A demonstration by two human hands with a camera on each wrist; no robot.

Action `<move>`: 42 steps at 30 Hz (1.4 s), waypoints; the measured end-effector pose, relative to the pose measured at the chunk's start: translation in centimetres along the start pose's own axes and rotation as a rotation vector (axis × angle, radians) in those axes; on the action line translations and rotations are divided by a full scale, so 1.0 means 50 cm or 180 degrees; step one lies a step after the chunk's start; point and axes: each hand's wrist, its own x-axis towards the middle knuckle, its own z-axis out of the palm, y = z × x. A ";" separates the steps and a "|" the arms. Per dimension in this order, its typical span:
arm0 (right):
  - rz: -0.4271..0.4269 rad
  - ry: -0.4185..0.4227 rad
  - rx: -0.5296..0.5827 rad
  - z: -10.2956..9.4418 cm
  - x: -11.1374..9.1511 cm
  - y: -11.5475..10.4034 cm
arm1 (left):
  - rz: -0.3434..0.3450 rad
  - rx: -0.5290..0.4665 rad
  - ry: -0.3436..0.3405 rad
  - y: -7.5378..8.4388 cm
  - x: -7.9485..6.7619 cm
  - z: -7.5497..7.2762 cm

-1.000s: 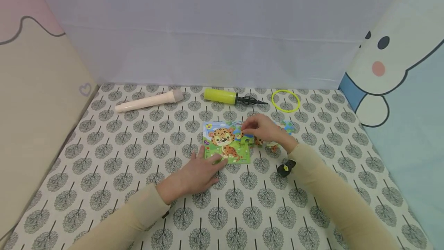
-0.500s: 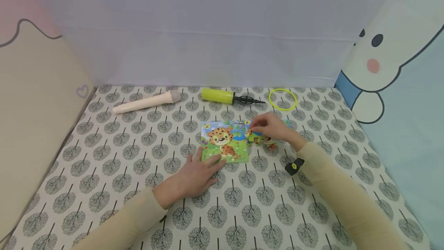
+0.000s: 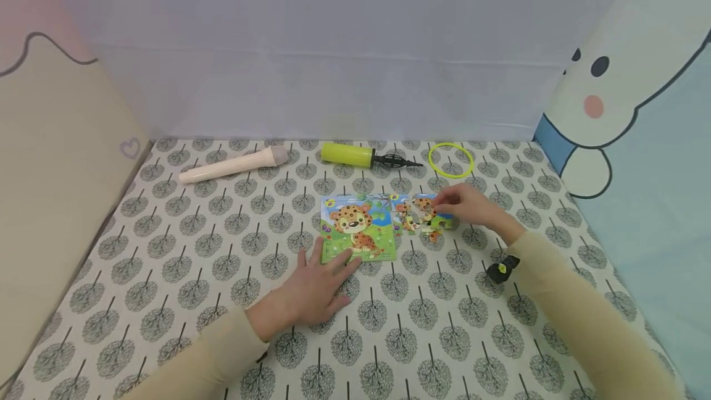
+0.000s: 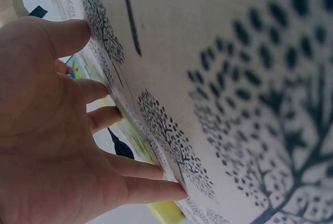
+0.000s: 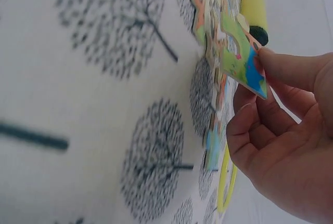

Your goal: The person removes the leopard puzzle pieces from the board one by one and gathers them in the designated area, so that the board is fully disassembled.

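Puzzle piece (image 5: 250, 70), one, in right grip (image 3: 469, 204), one whole leopard picture (image 3: 355, 226)

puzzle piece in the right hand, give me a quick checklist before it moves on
1. Puzzle piece held: ok, pinched by the right-hand grip.
2. Piece free of those below: cannot tell, the views overlap them.
3. Other puzzle pieces fully joined: not ok, gaps show among them.
4. Left-hand grip free: ok, holds nothing, fingers spread at the lower left of the leopard picture.
5. Yellow pump and yellow ring out of the way: ok, both lie beyond the pieces.
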 end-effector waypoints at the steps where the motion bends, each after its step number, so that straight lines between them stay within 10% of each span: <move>1: 0.0028 -0.0009 0.0003 -0.003 -0.004 0.005 | 0.0000 0.0007 0.0009 0.000 -0.001 0.001; 42: 0.0280 -0.0077 -0.0334 -0.016 -0.037 0.035 | -0.0019 -0.0019 0.0022 0.009 -0.007 -0.010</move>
